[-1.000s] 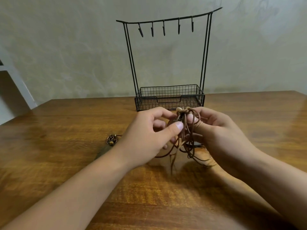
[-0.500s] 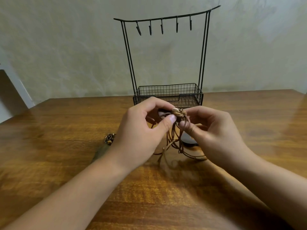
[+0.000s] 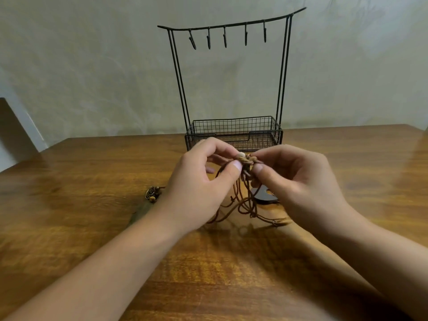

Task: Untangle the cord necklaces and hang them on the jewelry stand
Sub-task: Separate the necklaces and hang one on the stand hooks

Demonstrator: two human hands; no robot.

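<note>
A tangle of brown cord necklaces (image 3: 246, 161) is held up above the wooden table (image 3: 92, 205), its loose loops trailing down to the tabletop. My left hand (image 3: 203, 181) pinches the knot from the left with thumb and forefinger. My right hand (image 3: 296, 179) pinches it from the right. A pale bead shows at the top of the knot. A dark pendant (image 3: 262, 195) lies on the table under my right hand. A beaded metal pendant (image 3: 152, 193) rests left of my left wrist. The black wire jewelry stand (image 3: 234, 26) is behind, its hooks bare.
The stand's wire basket (image 3: 234, 133) sits just behind my hands, close to the wall. The table's far edge runs along the wall, and a gap with a pale frame opens at the far left.
Both hands have risen slightly toward the basket while working the knot. More cord hangs free beneath, and the dark pendant under my right hand has come into view.
</note>
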